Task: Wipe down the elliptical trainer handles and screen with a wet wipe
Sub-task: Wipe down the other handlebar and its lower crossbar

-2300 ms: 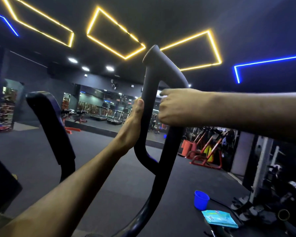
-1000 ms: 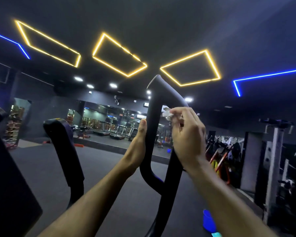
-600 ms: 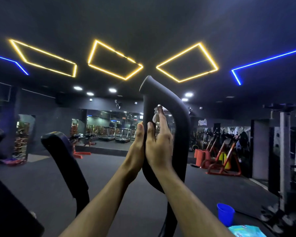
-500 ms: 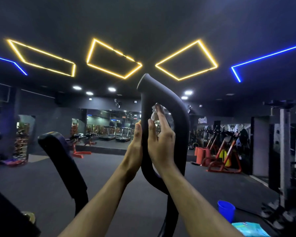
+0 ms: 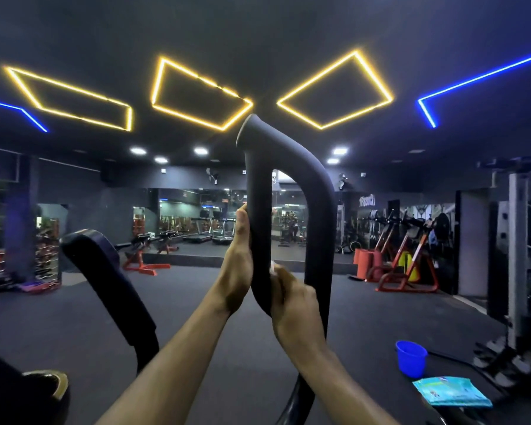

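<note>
Loop handle (image 5: 288,167) of the elliptical trainer rises at centre frame, dark foam-covered, its inner upright bar nearer the left and the outer curved bar to the right. Left hand (image 5: 238,265) rests against the left side of the inner bar, thumb up along the foam, palm pressed to it; the other fingers lie behind the bar and whether they curl round it cannot be told. Right hand (image 5: 295,302) sits low at the bottom bend of the loop, fingers pressed together and curled around the inner bar. Wet wipe (image 5: 273,266) shows only as a small white scrap at the top of the right fingers, pinned between them and the foam.

Second handle (image 5: 105,280) of the trainer stands at left, tilted, well apart from both hands. Dark console edge at lower left, too dim to read.

On the floor at lower right: blue bucket (image 5: 410,358), and just in front of it a teal wipes packet (image 5: 451,391) lying flat on a dark surface. Red-framed gym equipment (image 5: 405,262) along the right wall; treadmills (image 5: 212,231) by the mirrored far wall. Yellow LED frames (image 5: 196,93) and blue strips on the ceiling.
</note>
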